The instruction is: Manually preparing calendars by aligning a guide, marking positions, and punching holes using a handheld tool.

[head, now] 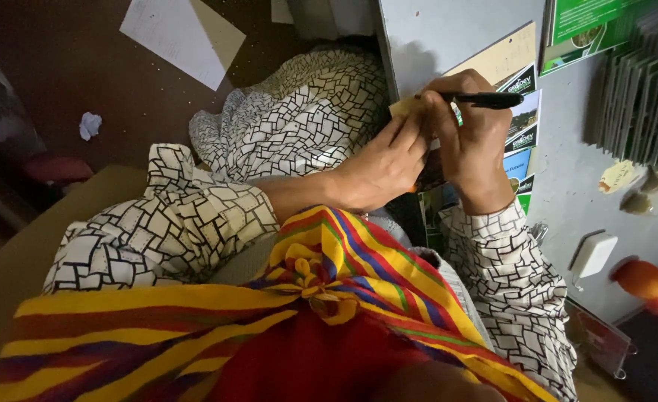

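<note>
From the head view, a striped red, yellow and blue cloth [321, 298] lies nearest. Beyond it, the right hand [472, 141] grips a black pen [478, 99]; the left hand [381, 167] pinches a small tan paper slip [405, 108] against the grey cabinet side [448, 37]. Pressing hard could shift or crease the slip.

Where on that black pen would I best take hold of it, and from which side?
Probably the free rear half of the black pen, from the right. It lies nearly level, its back end jutting out past the right hand with nothing over it; the tip end is wrapped in fingers, close beside the left hand.
</note>
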